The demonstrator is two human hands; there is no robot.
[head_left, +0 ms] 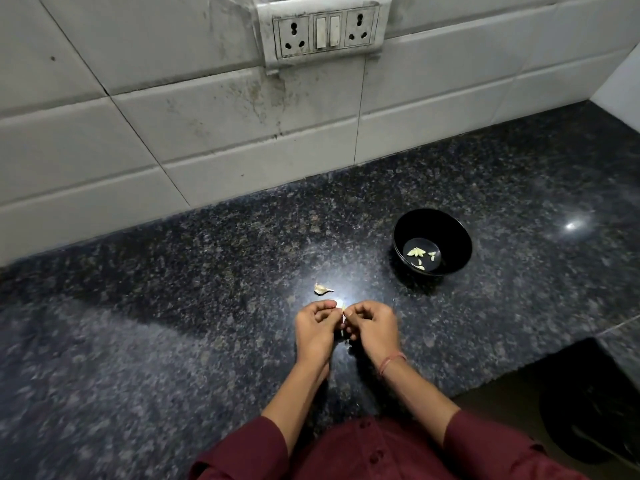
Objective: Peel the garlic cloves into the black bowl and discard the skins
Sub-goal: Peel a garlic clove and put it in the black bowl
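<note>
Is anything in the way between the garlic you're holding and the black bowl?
Nothing visible. Only speckled dark granite counter lies between the small pale garlic clove and the round black bowl. The loose garlic piece sits off left.

The bowl (pixel 434 226) stands on the counter (pixel 173 306), in front of the wall (pixel 156 140). Peeled cloves (pixel 416 252) lie in its bottom. Left of the bowl and nearer me, a loose clove (pixel 322 288) lies on the counter. Nearer still, my left hand (pixel 317 325) and right hand (pixel 372 327) meet, pinching the held clove (pixel 343 309) between them; the right is closer to the bowl. Behind the bowl, to its left, a socket plate (pixel 325 29) sits on the wall. Right of the bowl and nearer me, past the counter's edge, sits a bin (pixel 588 414).
</note>
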